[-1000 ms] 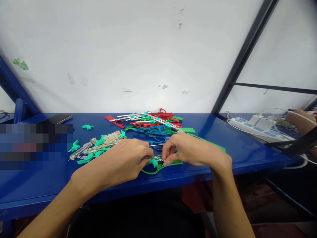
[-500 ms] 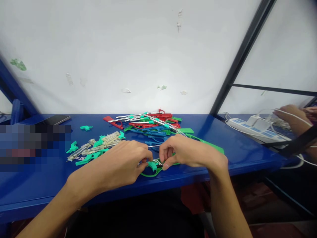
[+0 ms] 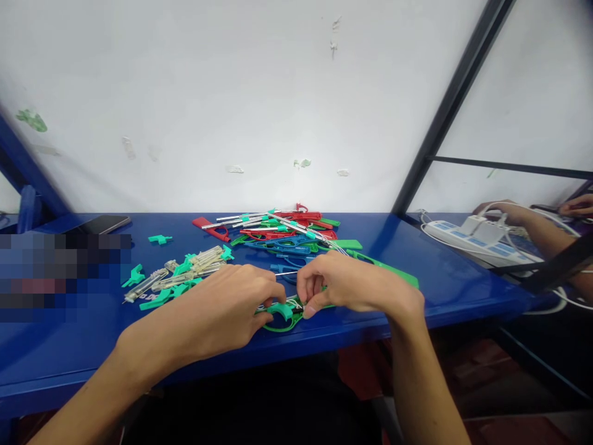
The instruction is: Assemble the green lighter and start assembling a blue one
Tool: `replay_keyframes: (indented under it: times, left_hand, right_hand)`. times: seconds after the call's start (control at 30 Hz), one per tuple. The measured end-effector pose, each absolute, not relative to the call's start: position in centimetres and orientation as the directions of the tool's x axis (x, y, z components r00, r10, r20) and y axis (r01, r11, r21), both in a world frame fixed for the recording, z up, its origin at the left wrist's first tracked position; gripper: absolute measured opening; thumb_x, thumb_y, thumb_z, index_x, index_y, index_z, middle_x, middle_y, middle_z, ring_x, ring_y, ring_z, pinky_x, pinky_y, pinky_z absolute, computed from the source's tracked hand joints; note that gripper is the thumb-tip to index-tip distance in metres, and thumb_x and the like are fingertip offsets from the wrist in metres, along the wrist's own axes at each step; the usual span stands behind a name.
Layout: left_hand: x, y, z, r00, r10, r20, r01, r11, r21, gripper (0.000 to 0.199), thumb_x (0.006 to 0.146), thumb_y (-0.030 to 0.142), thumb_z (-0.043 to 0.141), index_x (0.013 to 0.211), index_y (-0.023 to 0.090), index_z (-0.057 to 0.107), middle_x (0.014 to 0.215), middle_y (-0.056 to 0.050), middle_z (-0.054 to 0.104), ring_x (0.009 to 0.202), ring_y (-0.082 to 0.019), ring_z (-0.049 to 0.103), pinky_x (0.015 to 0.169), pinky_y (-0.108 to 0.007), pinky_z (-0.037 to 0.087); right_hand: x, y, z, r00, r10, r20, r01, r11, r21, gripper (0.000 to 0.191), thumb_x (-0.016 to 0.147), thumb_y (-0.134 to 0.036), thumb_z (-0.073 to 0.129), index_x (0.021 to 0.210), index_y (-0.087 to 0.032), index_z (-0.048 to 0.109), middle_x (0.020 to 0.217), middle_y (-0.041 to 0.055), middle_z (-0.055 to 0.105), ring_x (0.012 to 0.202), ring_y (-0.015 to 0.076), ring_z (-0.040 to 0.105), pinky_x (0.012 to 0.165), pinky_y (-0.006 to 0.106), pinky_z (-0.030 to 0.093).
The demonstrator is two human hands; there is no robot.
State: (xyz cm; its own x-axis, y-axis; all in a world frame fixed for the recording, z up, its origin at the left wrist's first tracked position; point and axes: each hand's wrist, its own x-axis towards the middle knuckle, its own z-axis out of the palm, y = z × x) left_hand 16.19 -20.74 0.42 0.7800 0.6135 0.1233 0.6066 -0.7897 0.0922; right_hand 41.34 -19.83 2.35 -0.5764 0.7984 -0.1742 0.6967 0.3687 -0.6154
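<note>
As the head view shows, the left hand [image 3: 231, 303] pinches a teal piece [image 3: 282, 311] in its fingers, by the green shell [image 3: 280, 330] near the front edge of the table [image 3: 380, 235]. The right hand [image 3: 345, 284] bends its fingers at a black bit [image 3: 298, 311]; I cannot tell if they grip it. Best go softly, so the white wires [image 3: 293, 302] don't get squashed. The shell may hold those wires.

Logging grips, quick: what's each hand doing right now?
Left hand: fingers curled at the teal piece; grip can't be told.
Right hand: fingertips at the black part; grip can't be told.
</note>
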Motion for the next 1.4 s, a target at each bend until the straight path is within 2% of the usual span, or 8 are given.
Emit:
replay_keyframes:
  times: [0.17,0.37,0.6,0.87,1.03,1.27,1.4]
  left_hand:
    - [16.38,-20.52,0.35,0.794,0.596,0.120,0.592,-0.803,0.075,0.024,0.092,0.004,0.062,0.091,0.026,0.071,0.090,0.001,0.074,0.078,-0.020,0.070,0.068,-0.034,0.039]
    - [16.31,-20.29,-0.01,0.805,0.583,0.109,0.577,-0.812,0.082,0.026,0.093,0.002,0.058,0.090,0.025,0.068,0.089,0.001,0.071,0.078,-0.019,0.068,0.068,-0.035,0.037]
    - [16.55,-20.40,0.18,0.803,0.589,0.086,0.583,-0.808,0.090,0.030,0.090,-0.003,0.055,0.089,0.024,0.068,0.089,0.000,0.070,0.079,-0.019,0.068,0.069,-0.033,0.039]
    - [16.39,-20.42,0.05,0.810,0.580,0.086,0.571,-0.814,0.108,0.032,0.092,-0.003,0.056,0.096,0.026,0.070,0.093,0.001,0.071,0.083,-0.019,0.069,0.071,-0.033,0.040]
    - [16.23,-20.30,-0.17,0.813,0.572,0.106,0.564,-0.820,0.098,0.035,0.092,-0.003,0.057,0.099,0.027,0.074,0.094,0.000,0.073,0.084,-0.020,0.071,0.074,-0.032,0.043]
    - [16.00,-20.16,-0.26,0.827,0.544,0.142,0.539,-0.839,0.074,0.035,0.095,0.002,0.055,0.106,0.027,0.078,0.094,-0.004,0.074,0.086,-0.021,0.074,0.076,-0.030,0.049]
    - [15.86,-20.14,-0.32,0.828,0.536,0.165,0.531,-0.844,0.077,0.034,0.097,0.006,0.053,0.104,0.027,0.079,0.090,-0.003,0.073,0.080,-0.020,0.072,0.071,-0.030,0.049]
  right_hand:
    - [41.30,-19.84,2.48,-0.583,0.791,-0.186,0.697,0.369,-0.616,0.016,0.084,-0.023,0.090,0.082,-0.021,0.075,0.077,-0.0040,0.075,0.073,0.0133,0.067,0.062,0.022,0.047]
    - [41.42,-19.85,2.36,-0.582,0.793,-0.178,0.691,0.367,-0.623,0.018,0.084,-0.022,0.091,0.080,-0.021,0.073,0.073,-0.0058,0.072,0.071,0.0124,0.067,0.060,0.022,0.045]
    - [41.48,-19.90,2.53,-0.586,0.789,-0.183,0.690,0.368,-0.623,0.014,0.086,-0.024,0.090,0.084,-0.021,0.077,0.078,-0.0044,0.076,0.073,0.0130,0.068,0.062,0.022,0.046]
    - [41.57,-20.04,2.67,-0.591,0.785,-0.187,0.701,0.385,-0.600,0.014,0.088,-0.027,0.089,0.085,-0.021,0.077,0.083,-0.0028,0.077,0.076,0.0131,0.066,0.064,0.022,0.046]
    - [41.51,-20.44,3.05,-0.563,0.804,-0.190,0.736,0.383,-0.559,0.013,0.090,-0.027,0.086,0.083,-0.022,0.076,0.080,-0.0032,0.074,0.072,0.0129,0.061,0.060,0.023,0.041]
    - [41.38,-20.26,2.89,-0.551,0.804,-0.224,0.743,0.350,-0.570,0.014,0.086,-0.027,0.090,0.089,-0.021,0.077,0.085,-0.0017,0.080,0.079,0.0153,0.070,0.064,0.023,0.047]
    - [41.46,-20.24,2.84,-0.572,0.796,-0.199,0.747,0.404,-0.528,0.006,0.089,-0.022,0.086,0.090,-0.021,0.080,0.090,0.0001,0.083,0.080,0.0152,0.070,0.064,0.022,0.046]
